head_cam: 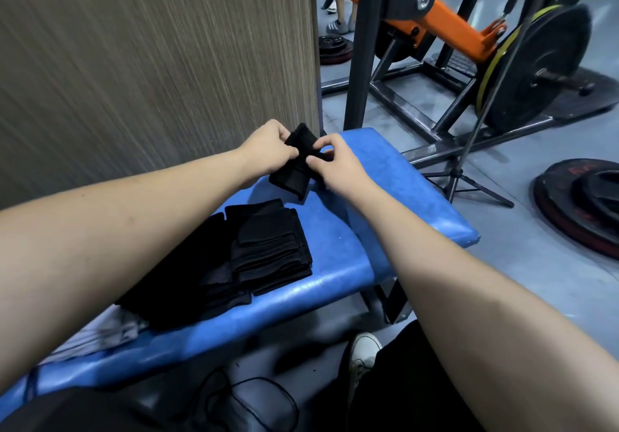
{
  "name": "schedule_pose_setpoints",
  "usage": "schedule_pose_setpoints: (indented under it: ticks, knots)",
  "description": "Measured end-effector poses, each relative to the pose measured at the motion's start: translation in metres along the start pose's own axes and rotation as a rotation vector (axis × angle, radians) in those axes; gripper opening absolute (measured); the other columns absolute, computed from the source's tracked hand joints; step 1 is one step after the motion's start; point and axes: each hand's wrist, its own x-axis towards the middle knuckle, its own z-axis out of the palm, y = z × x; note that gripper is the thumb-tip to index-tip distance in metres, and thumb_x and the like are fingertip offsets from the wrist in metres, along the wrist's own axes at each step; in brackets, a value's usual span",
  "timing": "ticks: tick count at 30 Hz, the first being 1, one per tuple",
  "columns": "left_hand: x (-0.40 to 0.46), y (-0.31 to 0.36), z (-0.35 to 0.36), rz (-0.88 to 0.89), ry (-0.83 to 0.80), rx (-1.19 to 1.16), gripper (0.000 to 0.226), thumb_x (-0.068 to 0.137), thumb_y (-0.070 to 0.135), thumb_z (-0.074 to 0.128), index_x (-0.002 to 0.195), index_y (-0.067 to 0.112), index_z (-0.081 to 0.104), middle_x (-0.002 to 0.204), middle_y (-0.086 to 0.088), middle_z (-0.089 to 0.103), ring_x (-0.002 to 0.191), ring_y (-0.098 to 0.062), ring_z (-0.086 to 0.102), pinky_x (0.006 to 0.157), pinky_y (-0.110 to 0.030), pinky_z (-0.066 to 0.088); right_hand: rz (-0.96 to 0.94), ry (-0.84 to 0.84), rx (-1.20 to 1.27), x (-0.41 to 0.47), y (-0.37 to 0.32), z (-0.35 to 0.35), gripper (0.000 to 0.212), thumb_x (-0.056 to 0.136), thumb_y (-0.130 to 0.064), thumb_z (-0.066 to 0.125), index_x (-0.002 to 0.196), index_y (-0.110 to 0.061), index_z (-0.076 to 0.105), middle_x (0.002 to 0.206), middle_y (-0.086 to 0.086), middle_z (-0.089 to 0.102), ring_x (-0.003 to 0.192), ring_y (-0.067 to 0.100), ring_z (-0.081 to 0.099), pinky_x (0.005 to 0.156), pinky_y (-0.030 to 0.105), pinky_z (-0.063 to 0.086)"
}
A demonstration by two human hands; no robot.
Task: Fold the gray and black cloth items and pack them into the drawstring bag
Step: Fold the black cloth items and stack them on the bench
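A small black cloth item is held just above the far end of the blue padded bench. My left hand grips its upper left edge. My right hand pinches its right side with thumb and fingers. A stack of folded black cloth items lies mid-bench, with more black fabric spread to its left under my left forearm. A gray cloth lies crumpled at the bench's near left. A dark shape with a thin cord sits at the bottom; whether it is the drawstring bag I cannot tell.
A wood-grain wall panel stands close behind the bench. An orange and black weight machine with a plate fills the right back. Weight plates lie on the floor at right. My white shoe is below the bench.
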Motion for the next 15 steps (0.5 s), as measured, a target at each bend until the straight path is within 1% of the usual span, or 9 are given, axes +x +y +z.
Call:
schedule_pose_setpoints:
  ticks: [2,3,4,5,7,9,11,13,15]
  knots:
    - [-0.006,0.001,-0.002,-0.001,-0.035,-0.072,0.011,0.086,0.015,0.062,0.087,0.018,0.051,0.087,-0.008,0.062,0.081,-0.021,0.059,0.075,-0.038,0.05,0.1,-0.036,0.184,-0.006,-0.001,-0.005,0.024,0.09,-0.019,0.066,0.106,-0.021,0.048,0.095,0.013,0.066,0.075,0.021,0.064,0.072,0.04,0.057]
    - [-0.01,0.002,-0.004,-0.001,-0.031,-0.098,0.011,0.086,0.018,0.061,0.087,0.018,0.051,0.087,-0.008,0.062,0.081,-0.021,0.059,0.077,-0.041,0.051,0.118,-0.055,0.262,-0.009,-0.003,-0.007,0.027,0.09,-0.017,0.067,0.106,-0.019,0.046,0.093,0.016,0.066,0.072,0.024,0.065,0.071,0.044,0.057]
    - [-0.014,0.003,-0.007,-0.006,-0.019,-0.109,0.01,0.087,0.019,0.06,0.088,0.018,0.05,0.088,-0.007,0.061,0.082,-0.022,0.059,0.078,-0.042,0.052,0.114,-0.061,0.318,-0.013,-0.006,-0.009,0.029,0.09,-0.014,0.068,0.107,-0.017,0.044,0.09,0.017,0.065,0.066,0.024,0.063,0.066,0.044,0.056]
    - [-0.018,0.004,-0.01,-0.012,-0.012,-0.111,0.01,0.089,0.02,0.059,0.089,0.017,0.05,0.085,-0.007,0.06,0.079,-0.022,0.059,0.078,-0.043,0.054,0.096,-0.05,0.359,-0.016,-0.009,-0.011,0.031,0.09,-0.012,0.069,0.106,-0.015,0.043,0.086,0.016,0.063,0.059,0.022,0.06,0.059,0.04,0.053]
    - [-0.029,0.006,-0.017,-0.021,-0.046,-0.126,0.01,0.094,0.018,0.056,0.088,0.013,0.05,0.074,-0.006,0.056,0.068,-0.019,0.059,0.071,-0.041,0.058,0.044,0.008,0.39,-0.022,-0.015,-0.013,0.032,0.087,-0.009,0.072,0.101,-0.018,0.044,0.082,0.014,0.059,0.052,0.017,0.056,0.05,0.028,0.046]
    - [-0.043,0.008,-0.027,-0.011,-0.085,-0.122,0.013,0.095,0.017,0.057,0.086,0.009,0.05,0.07,-0.006,0.055,0.06,-0.016,0.06,0.068,-0.037,0.058,-0.003,0.052,0.393,-0.029,-0.023,-0.013,0.033,0.083,-0.013,0.075,0.092,-0.025,0.046,0.083,0.014,0.055,0.06,0.02,0.058,0.055,0.028,0.046]
    - [-0.056,0.008,-0.037,-0.009,-0.09,-0.138,0.01,0.093,0.014,0.06,0.09,0.008,0.052,0.078,-0.009,0.062,0.06,-0.016,0.064,0.063,-0.033,0.056,-0.059,0.067,0.371,-0.038,-0.032,-0.011,0.032,0.08,-0.02,0.077,0.084,-0.031,0.047,0.079,0.009,0.052,0.069,0.02,0.054,0.063,0.033,0.044]
    - [-0.07,0.004,-0.046,-0.009,-0.067,-0.175,0.01,0.092,0.012,0.06,0.096,0.011,0.051,0.082,-0.007,0.066,0.061,-0.015,0.063,0.06,-0.029,0.051,-0.1,0.041,0.39,-0.047,-0.04,-0.009,0.028,0.085,-0.019,0.073,0.082,-0.029,0.046,0.073,0.001,0.048,0.066,0.016,0.047,0.061,0.029,0.039]
    - [-0.085,0.0,-0.054,-0.006,-0.034,-0.18,0.022,0.091,0.013,0.061,0.107,0.016,0.047,0.077,-0.002,0.067,0.064,-0.012,0.061,0.063,-0.028,0.05,-0.107,-0.029,0.427,-0.059,-0.045,-0.007,0.026,0.088,-0.013,0.068,0.081,-0.025,0.046,0.074,0.003,0.046,0.067,0.017,0.044,0.058,0.029,0.035]
